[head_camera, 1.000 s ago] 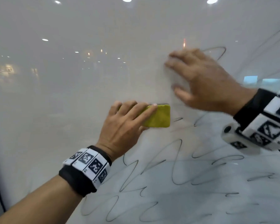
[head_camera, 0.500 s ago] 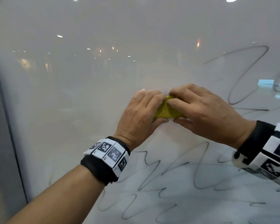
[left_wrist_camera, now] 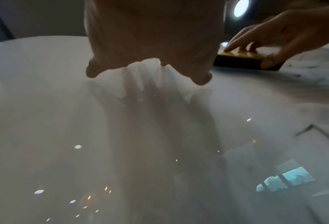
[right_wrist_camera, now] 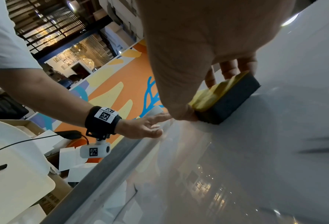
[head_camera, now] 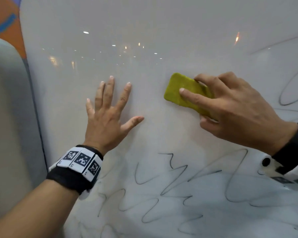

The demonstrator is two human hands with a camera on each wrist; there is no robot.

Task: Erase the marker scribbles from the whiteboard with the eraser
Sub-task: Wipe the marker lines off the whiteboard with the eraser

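A glossy whiteboard fills the head view. Black marker scribbles cover its lower part and its right side. My right hand grips the eraser, yellow on the back and dark underneath, and holds it against the board. The forefinger lies on its back, the thumb at its lower edge. My left hand rests flat on the bare board left of the eraser, fingers spread and straight. A hand's width of board separates them.
The board's left edge has a grey frame, with a pale rounded object beside it. In the right wrist view, an orange patterned floor, boxes and papers lie beyond that edge.
The eraser passed from my left hand to my right. The left hand let go, moved left and flattened on the board. The right hand now holds the eraser alone.
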